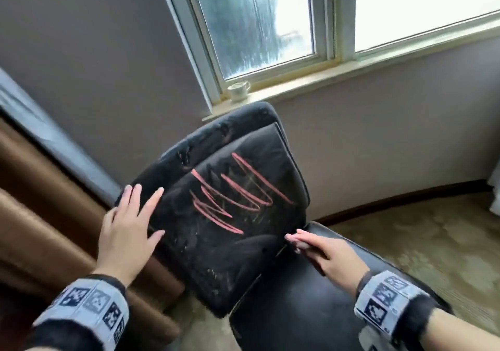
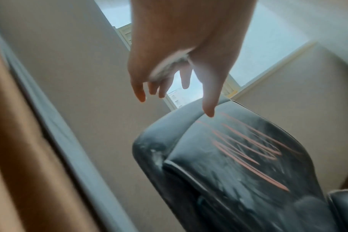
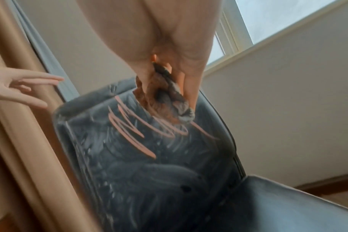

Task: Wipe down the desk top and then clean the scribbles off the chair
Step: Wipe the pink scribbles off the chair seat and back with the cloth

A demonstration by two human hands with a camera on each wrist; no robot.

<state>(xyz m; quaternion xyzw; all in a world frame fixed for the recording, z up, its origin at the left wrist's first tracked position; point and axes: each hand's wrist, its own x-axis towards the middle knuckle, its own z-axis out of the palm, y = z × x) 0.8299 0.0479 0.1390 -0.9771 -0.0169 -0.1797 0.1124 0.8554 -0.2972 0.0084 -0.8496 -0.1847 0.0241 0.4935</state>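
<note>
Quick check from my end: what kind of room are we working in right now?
Probably a hotel room or home study, though that is a guess. Signs: a black padded leather chair with pink scribbles, a white-framed window with a white ceramic cup on its sill, and brown curtains.

Worn, glossy black leather chair (image 1: 232, 231); fuzzy brown cloth (image 3: 165, 100).

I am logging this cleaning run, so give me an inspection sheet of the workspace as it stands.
Surface: chair backrest, black, worn and smeared.
Job's things: pink scribbles still on the backrest; crumpled cloth in the right hand.
Clutter: white cup on the windowsill.
Grippers: left hand open at the backrest's edge; right hand grips the cloth.
Cables: nothing seen.
Surroundings: window, grey wall, brown curtain, carpet.
</note>
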